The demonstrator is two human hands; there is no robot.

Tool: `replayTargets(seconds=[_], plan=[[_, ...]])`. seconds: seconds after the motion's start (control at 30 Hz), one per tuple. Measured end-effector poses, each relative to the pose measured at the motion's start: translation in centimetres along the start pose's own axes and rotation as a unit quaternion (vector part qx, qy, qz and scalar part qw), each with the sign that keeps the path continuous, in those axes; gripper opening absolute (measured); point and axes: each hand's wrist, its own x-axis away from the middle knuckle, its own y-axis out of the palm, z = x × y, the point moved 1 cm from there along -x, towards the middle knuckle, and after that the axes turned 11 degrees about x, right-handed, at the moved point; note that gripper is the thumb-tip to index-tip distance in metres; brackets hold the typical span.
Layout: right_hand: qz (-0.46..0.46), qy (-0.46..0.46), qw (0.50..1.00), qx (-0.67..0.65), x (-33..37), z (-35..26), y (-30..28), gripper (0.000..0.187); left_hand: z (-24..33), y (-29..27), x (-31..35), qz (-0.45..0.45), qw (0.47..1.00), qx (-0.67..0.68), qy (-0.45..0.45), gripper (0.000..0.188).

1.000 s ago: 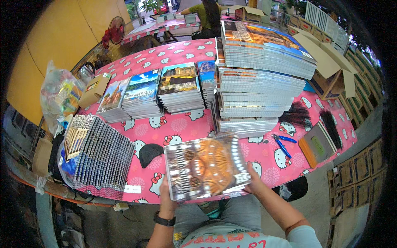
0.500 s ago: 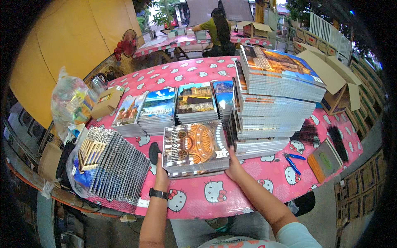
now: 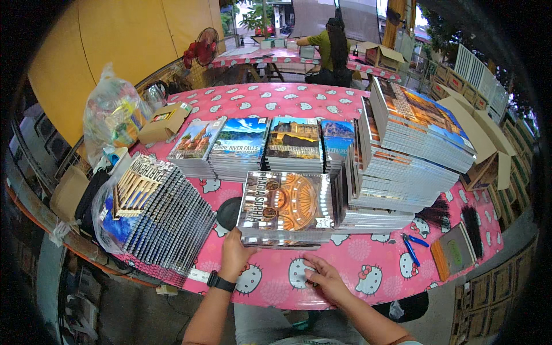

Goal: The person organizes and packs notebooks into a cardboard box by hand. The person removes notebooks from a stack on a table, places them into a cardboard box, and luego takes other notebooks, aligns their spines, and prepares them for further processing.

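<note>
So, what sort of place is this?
Probably a small book-finishing workshop, judging by the stacks of glossy photo-covered paper booklets, blue-handled metal pliers and open brown cardboard box.

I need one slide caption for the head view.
Left hand at the corner of a book stack, empty right hand over the pink tablecloth.
</note>
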Motion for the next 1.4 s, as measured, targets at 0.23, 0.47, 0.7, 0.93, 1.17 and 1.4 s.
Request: replayTargets(seconds=[0.23, 0.47, 0.7, 0.93, 1.17, 1.4], plan=[[0.050, -0.096, 0.990, 0.096, -3.9, -1.1, -1.2, 0.075, -0.4, 1.8, -2.0, 0.044, 0.999, -0.023, -0.001, 0.065], [0.037, -0.204, 0.910, 0.360, -0.9, -3.8, -2.7, 0.061, -1.7, 3.2, -2.5, 0.092, 0.992, -0.001, 0.086, 0.073], [0.560, -0.240, 0.609, 0.508, 16.9, -11.7, -21.3, 0.034, -2.5, 2.8, -2.1, 0.088, 0.992, 0.083, 0.046, 0.074], [0.538, 0.175, 0.515, 0.643, 22.4, -7.6, -31.3, 0.071, -2.1, 2.4, -1.9, 0.067, 0.993, 0.007, 0.094, 0.074], [0.610, 0.070, 0.494, 0.616, 26.1, -6.3, -36.2, 0.056, -1.5, 2.9, -1.9, 0.067, 0.992, -0.015, 0.102, 0.066], [0.518, -0.218, 0.581, 0.589, 26.6, -14.4, -19.3, 0.041, -1.6, 2.0, -1.6, 0.075, 0.994, 0.003, 0.076, 0.063]])
